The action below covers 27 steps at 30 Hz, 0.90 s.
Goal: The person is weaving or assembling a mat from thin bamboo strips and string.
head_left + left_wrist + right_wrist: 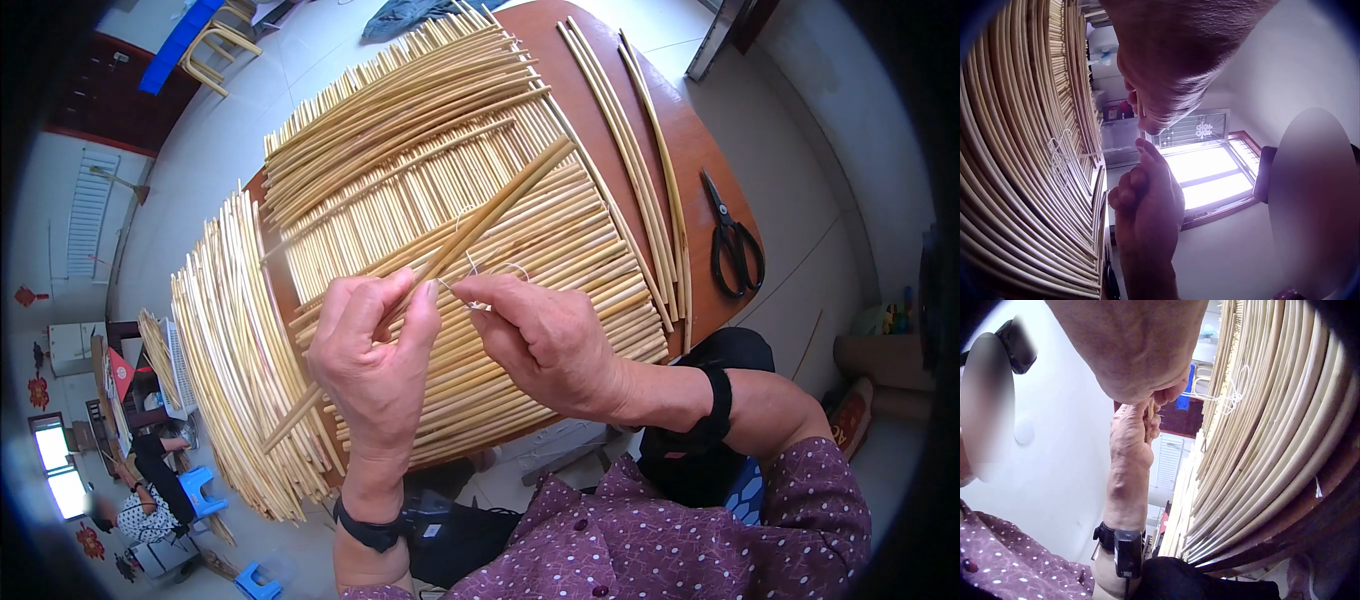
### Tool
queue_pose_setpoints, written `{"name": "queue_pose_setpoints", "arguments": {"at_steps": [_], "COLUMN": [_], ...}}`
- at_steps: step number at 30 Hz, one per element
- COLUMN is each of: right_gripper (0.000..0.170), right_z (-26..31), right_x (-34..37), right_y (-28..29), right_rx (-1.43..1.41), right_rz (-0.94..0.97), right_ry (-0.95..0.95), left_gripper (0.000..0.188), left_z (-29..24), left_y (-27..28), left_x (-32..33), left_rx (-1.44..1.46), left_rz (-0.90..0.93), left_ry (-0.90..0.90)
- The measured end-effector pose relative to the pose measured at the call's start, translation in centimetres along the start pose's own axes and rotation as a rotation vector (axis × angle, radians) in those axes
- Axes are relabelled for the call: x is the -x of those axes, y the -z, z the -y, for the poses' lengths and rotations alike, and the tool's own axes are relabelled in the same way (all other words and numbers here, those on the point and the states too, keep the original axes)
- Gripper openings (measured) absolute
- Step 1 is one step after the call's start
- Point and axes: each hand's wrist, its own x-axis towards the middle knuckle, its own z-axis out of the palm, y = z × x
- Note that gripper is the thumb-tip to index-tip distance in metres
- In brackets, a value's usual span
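My left hand [370, 345] grips a pair of long tan reed stalks [510, 200] that run slantwise over the work, thumb and forefinger pressed at their middle. Close beside it, my right hand [545, 340] pinches a thin white string [515, 268] between thumb and forefinger. Loose loops of the string [1230, 400] hang over the reeds in the right wrist view. Beneath both hands lies a mat of parallel reed stalks [560, 240]. Fingertips of the two hands nearly meet in the left wrist view.
Black-handled scissors [737, 250] lie on the brown table [705, 150] at right, near several loose stalks [625, 150]. More stalks [400, 120] are piled across the mat's far part, and others [240, 340] at left. A person sits in the background near blue stools [203, 490].
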Motion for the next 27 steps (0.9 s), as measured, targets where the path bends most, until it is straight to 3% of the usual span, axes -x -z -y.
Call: {"name": "queue_pose_setpoints", "arguments": {"at_steps": [20, 27], "right_gripper": [0.027, 0.023], "right_z": [0.0, 0.2], "right_x": [-0.1, -0.5], "right_y": [0.1, 0.7], "right_rx": [0.041, -0.012], "right_rz": [-0.063, -0.044], "right_ry": [0.048, -0.026], "left_gripper": [0.016, 0.017], "left_z": [-0.5, -1.2], "left_y": [-0.5, -0.6], "left_x": [0.4, 0.7], "left_rx": [-0.1, -0.133], "left_rz": [-0.011, -0.006], "left_ry": [-0.071, -0.116]}}
